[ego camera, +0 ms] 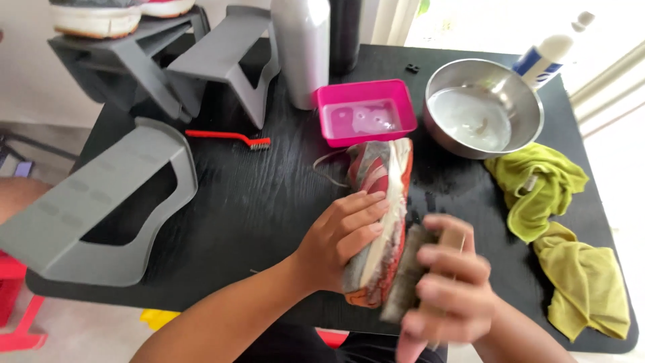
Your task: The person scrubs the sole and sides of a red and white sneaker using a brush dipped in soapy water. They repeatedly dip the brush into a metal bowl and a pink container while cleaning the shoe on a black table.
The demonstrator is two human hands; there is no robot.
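Note:
A red and grey sneaker [377,176] with a white sole lies on its side on the black table [255,195]. My left hand [342,235] presses down on the shoe's side and grips it. My right hand [447,289], blurred by motion, holds a scrubbing brush [406,269] with its bristles against the shoe's sole edge near the heel.
A pink tray of soapy water [366,111] and a steel bowl [484,107] of water stand behind the shoe. Two yellow-green cloths [537,185] lie at the right. A small red-handled brush [228,138], grey shoe stands [101,202], a silver bottle [302,47] and a white bottle [547,54] are around.

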